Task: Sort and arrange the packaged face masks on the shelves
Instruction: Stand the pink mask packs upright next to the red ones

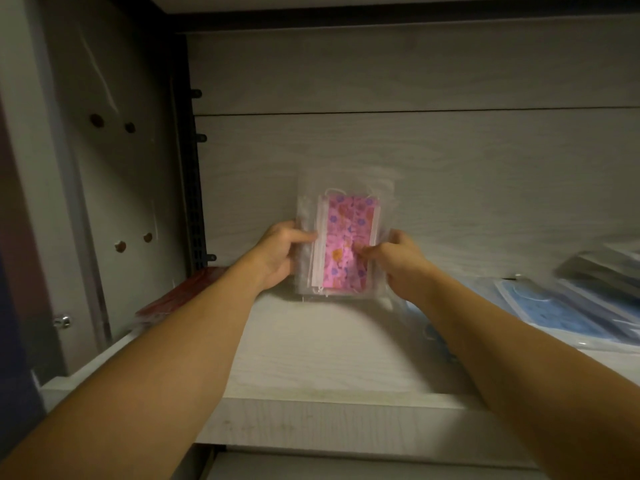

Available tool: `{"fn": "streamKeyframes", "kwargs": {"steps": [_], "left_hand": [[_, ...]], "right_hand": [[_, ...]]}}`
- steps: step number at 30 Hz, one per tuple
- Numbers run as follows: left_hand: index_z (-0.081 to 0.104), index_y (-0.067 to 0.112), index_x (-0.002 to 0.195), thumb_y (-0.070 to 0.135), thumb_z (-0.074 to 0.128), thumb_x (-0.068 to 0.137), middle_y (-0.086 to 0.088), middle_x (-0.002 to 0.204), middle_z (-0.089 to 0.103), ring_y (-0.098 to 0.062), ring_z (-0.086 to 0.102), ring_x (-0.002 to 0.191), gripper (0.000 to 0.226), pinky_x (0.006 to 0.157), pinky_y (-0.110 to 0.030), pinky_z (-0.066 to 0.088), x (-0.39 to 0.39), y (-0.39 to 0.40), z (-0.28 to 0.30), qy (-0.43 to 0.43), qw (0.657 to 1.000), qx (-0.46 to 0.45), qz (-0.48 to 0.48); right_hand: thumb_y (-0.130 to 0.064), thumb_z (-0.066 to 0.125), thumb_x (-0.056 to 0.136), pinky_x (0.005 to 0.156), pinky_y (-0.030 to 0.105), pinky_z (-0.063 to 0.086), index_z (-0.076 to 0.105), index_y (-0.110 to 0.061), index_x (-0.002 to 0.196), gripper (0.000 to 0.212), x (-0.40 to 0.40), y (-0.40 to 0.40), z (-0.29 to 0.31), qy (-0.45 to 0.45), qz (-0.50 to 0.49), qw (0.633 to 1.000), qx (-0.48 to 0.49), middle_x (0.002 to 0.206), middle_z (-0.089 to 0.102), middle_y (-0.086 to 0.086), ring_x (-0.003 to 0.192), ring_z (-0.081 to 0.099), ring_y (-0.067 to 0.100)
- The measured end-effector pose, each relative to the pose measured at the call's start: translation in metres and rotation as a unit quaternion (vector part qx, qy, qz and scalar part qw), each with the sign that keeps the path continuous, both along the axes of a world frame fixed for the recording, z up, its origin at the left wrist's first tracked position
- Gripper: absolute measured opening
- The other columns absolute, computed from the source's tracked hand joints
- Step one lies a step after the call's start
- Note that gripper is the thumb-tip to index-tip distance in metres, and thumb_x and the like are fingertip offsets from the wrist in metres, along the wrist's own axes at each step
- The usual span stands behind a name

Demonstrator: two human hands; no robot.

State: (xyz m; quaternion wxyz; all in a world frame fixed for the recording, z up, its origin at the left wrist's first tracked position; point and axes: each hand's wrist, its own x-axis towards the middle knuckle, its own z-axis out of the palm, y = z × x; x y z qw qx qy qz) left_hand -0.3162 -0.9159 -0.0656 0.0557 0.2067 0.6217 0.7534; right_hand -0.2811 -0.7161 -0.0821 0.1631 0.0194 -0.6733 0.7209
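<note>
A clear plastic pack of pink patterned face masks (346, 220) stands upright on the pale wooden shelf (311, 358), close to the back wall. My left hand (282, 252) grips the pack's left edge, thumb on the front. On the other side my right hand (394, 259) pinches the right edge, with its thumb pressed on the front of the pack. The bottom edge of the pack touches the shelf.
A red mask pack (176, 294) lies at the shelf's left end by the side wall. Several blue mask packs (554, 313) and darker packs (602, 268) lie on the right. The shelf's front edge (329, 420) runs below my forearms.
</note>
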Motion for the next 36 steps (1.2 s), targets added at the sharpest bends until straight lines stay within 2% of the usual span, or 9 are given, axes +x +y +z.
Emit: {"fn": "streamKeyframes", "kwargs": {"steps": [4,7,9,18,23,28,31,33,36], "left_hand": [[0.068,0.009,0.091,0.001,0.045,0.093,-0.010,0.082,0.064,-0.024,0.060,0.072,0.024,0.074,-0.038,0.051,-0.005,-0.008,0.000,-0.031,0.999,0.019,0.007],[0.071,0.002,0.097,-0.018,0.043,0.088,-0.014,0.083,0.073,-0.026,0.070,0.074,0.035,0.074,-0.041,0.060,0.000,-0.008,-0.002,0.035,0.997,-0.055,0.037],[0.070,0.002,0.097,-0.021,0.045,0.088,-0.011,0.081,0.075,-0.023,0.071,0.072,0.035,0.072,-0.038,0.062,0.002,-0.007,-0.003,0.054,0.995,-0.075,0.041],[0.066,0.003,0.105,-0.023,0.036,0.093,-0.014,0.095,0.074,-0.026,0.071,0.090,0.042,0.077,-0.035,0.062,0.003,-0.006,-0.004,0.020,0.996,-0.086,0.031],[0.062,0.001,0.113,-0.030,0.036,0.080,-0.019,0.105,0.065,-0.033,0.061,0.102,0.053,0.090,-0.043,0.049,0.005,-0.010,-0.011,0.039,0.972,-0.229,0.039],[0.064,0.012,0.110,-0.032,0.025,0.076,-0.018,0.107,0.065,-0.033,0.060,0.106,0.068,0.087,-0.040,0.048,0.002,-0.014,-0.012,-0.002,0.983,-0.183,-0.007],[0.059,0.005,0.122,-0.024,0.041,0.072,-0.027,0.115,0.063,-0.043,0.062,0.110,0.060,0.097,-0.052,0.049,0.003,-0.015,-0.018,0.003,0.968,-0.245,-0.053],[0.068,0.002,0.102,-0.009,0.053,0.062,-0.027,0.095,0.065,-0.038,0.064,0.089,0.044,0.080,-0.044,0.051,0.008,-0.013,-0.015,0.006,0.971,-0.232,-0.054],[0.066,0.012,0.051,0.004,0.047,0.054,-0.004,0.056,0.059,-0.018,0.057,0.059,0.021,0.063,-0.027,0.045,0.018,-0.003,-0.001,-0.023,0.995,-0.087,-0.042]], "right_hand": [[0.003,0.072,0.087,0.079,0.052,0.062,0.053,0.002,0.126,0.044,-0.001,0.002,0.004,0.010,-0.007,0.997,-0.070,0.112,0.071,0.020,0.095,0.073,0.033],[0.005,0.067,0.090,0.067,0.040,0.063,0.056,0.002,0.122,0.035,0.002,0.004,0.005,0.019,-0.002,0.997,-0.076,0.111,0.071,0.020,0.094,0.073,0.032],[0.006,0.064,0.092,0.071,0.038,0.063,0.056,0.003,0.126,0.035,0.003,0.006,0.006,0.027,0.009,0.997,-0.070,0.115,0.070,0.021,0.100,0.072,0.032],[0.008,0.057,0.095,0.070,0.039,0.062,0.061,-0.001,0.123,0.029,0.005,0.008,0.005,0.048,0.017,0.998,-0.041,0.107,0.073,0.016,0.094,0.073,0.030],[0.013,0.068,0.083,0.081,0.048,0.061,0.049,0.000,0.125,0.047,0.011,0.010,0.001,-0.023,0.052,0.998,0.012,0.112,0.068,0.018,0.098,0.071,0.033],[-0.010,0.093,0.041,0.090,0.057,0.057,0.049,-0.004,0.131,0.100,0.003,0.014,-0.003,-0.071,0.078,0.993,0.050,0.116,0.072,0.017,0.100,0.073,0.037],[-0.004,0.093,0.054,0.085,0.058,0.058,0.053,0.001,0.127,0.083,0.011,0.008,-0.003,-0.067,0.075,0.994,0.053,0.111,0.073,0.021,0.095,0.074,0.039],[0.006,0.085,0.071,0.078,0.058,0.060,0.055,0.002,0.122,0.060,0.013,0.006,-0.002,-0.049,0.048,0.997,0.042,0.107,0.072,0.023,0.092,0.074,0.041],[0.006,0.082,0.076,0.082,0.057,0.060,0.056,-0.004,0.116,0.049,0.011,0.007,0.001,-0.015,0.021,0.999,0.018,0.108,0.072,0.018,0.093,0.074,0.036]]}}
